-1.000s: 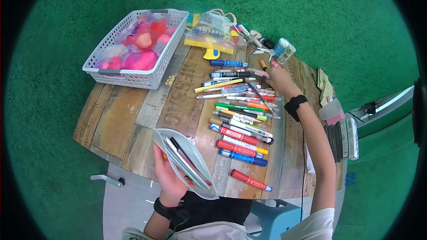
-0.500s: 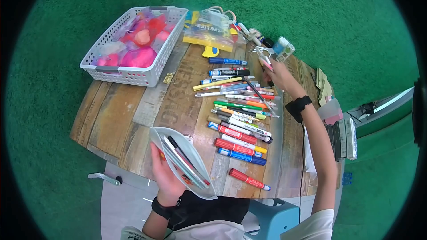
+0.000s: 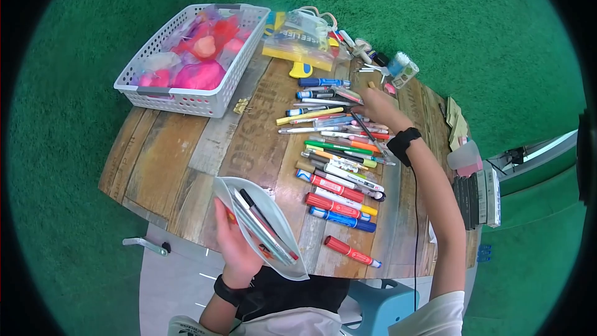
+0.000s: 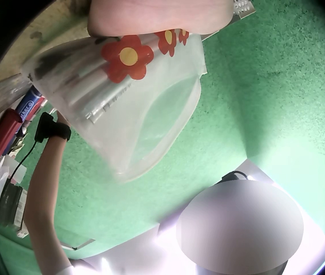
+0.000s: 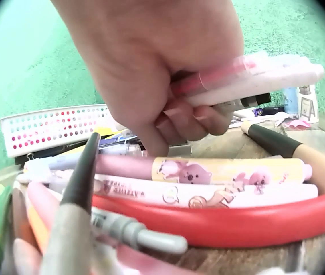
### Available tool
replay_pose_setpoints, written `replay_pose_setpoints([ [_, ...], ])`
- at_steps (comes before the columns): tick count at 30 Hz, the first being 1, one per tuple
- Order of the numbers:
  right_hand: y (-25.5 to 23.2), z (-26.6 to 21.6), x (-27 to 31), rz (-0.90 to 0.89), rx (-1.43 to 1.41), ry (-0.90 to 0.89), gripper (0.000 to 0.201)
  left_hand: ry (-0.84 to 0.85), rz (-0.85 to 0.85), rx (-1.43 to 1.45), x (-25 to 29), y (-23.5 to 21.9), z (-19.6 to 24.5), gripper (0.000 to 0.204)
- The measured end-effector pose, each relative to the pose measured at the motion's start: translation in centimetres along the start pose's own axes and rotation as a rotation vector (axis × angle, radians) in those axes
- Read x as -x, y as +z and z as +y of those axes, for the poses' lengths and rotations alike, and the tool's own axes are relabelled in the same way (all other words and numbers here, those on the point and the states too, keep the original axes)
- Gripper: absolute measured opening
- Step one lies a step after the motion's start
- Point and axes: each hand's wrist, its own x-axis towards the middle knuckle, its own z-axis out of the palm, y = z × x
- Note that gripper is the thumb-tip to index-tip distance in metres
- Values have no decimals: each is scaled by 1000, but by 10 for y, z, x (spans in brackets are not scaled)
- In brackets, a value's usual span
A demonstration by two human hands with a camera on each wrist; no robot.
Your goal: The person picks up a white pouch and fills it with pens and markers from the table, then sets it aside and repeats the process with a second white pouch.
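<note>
My left hand [image 3: 239,258] holds up a translucent pencil pouch [image 4: 151,109] printed with red flowers; its mouth gapes and several pens [image 3: 261,225] lie inside. Over the far part of the spread of pens on the table, my right hand [image 3: 379,109] grips a small bunch of pens. A pink pen [image 5: 217,79] and a white pen [image 5: 282,75] stick out of this grip in the right wrist view. Below the fingers lie a pen with cartoon animals [image 5: 225,171], a red pen [image 5: 220,223] and a black-tipped brown marker [image 5: 271,140].
A white perforated basket [image 3: 217,102] of pink items stands at the far left. Beside it lie a yellow-edged plastic bag [image 3: 298,46] and gold clips [image 3: 241,106]. Thick red marker [image 3: 351,252] sits near the front edge. Cotton swab tub [image 3: 399,64] stands at the back, boxes [image 3: 491,196] at right.
My right hand first lifted toward the swab tub with pens in its grip, then came back down and left over the pens. My left hand and the pouch have hardly moved.
</note>
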Motion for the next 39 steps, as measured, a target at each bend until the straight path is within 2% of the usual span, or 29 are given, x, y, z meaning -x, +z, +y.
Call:
replay_pose_setpoints([
  [1,-3,-1,-1,-54,7,24,37,1,0,1,0,0,0,58],
  [5,-11,2,2,-56,77,-48,34,-1,15,2,-2,-3,-1,58],
  [8,-16,11,3,-142,-72,39,32,10,26,-2,-3,-6,-1,58],
  [10,-17,15,6,-27,-104,40,29,8,28,-6,-3,-7,-1,58],
  [13,-26,7,13,37,-202,82,30,-3,2,-11,-3,-8,-1,56],
  [20,-22,-3,10,88,-199,102,32,-13,-13,-22,-2,-8,1,56],
  [23,-16,-8,3,141,-169,6,31,7,8,-17,-4,-9,-1,56],
  [25,-14,-15,1,235,-85,-217,28,18,19,-2,-4,-10,-1,56],
  [26,-14,-18,0,233,-85,-218,28,19,19,-14,-4,-10,-1,56],
  [29,-18,-31,-3,240,-167,-201,22,16,27,-25,-3,-8,0,56],
  [31,-26,-44,-4,52,-368,-9,19,15,37,-24,-4,-9,0,56],
  [32,-23,-46,-6,51,-368,-9,19,7,26,-22,-4,-9,0,57],
  [34,-16,-49,-7,117,-195,-45,20,-6,18,-22,-4,-10,0,57],
  [39,-10,-52,-14,92,-9,-61,26,-12,25,-3,-4,-8,0,58],
])
